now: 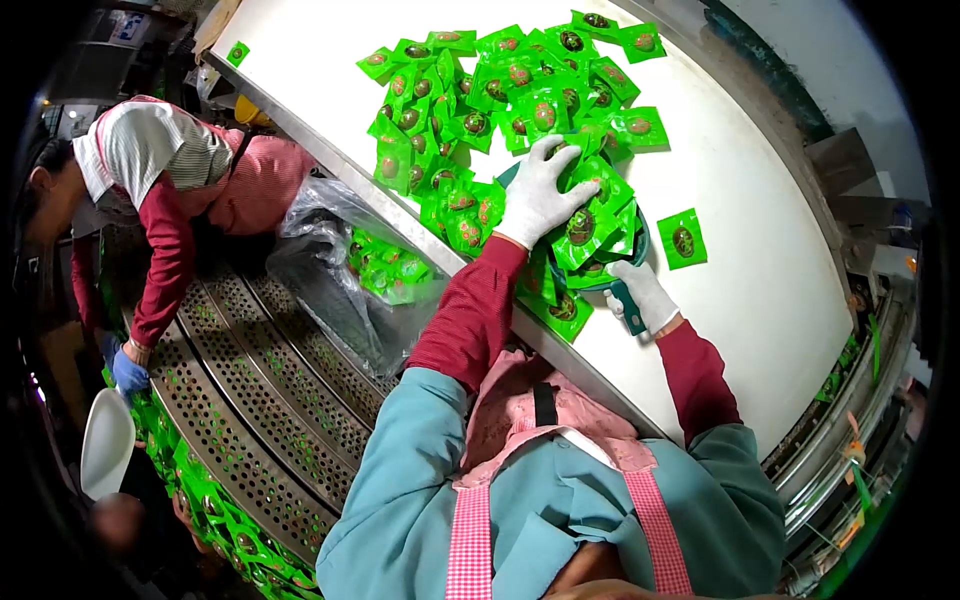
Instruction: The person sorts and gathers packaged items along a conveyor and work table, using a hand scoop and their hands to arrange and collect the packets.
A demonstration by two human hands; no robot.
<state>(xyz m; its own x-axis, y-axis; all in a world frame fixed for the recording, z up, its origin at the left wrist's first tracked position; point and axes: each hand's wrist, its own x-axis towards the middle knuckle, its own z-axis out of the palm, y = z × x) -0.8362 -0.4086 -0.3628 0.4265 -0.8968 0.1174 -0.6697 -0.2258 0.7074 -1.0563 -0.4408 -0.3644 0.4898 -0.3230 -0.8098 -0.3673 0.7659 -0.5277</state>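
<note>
Green packets (520,85) with dark oval pictures lie heaped on a white tabletop (740,330). Among them is a dark green scoop (643,243), filled with packets, at the near side of the heap. My left hand (543,195), in a white glove, rests on the packets in the scoop with its fingers spread. Closed around the scoop's green handle (627,307) is my gloved right hand (648,293). One single packet (683,239) lies flat to the right of the scoop.
At the left a person (180,180) bends over a perforated metal conveyor (260,390). A clear plastic bag (345,290) with green packets hangs by the table's edge. A white scoop (107,443) is at the lower left. A small packet (238,53) lies at the table's far corner.
</note>
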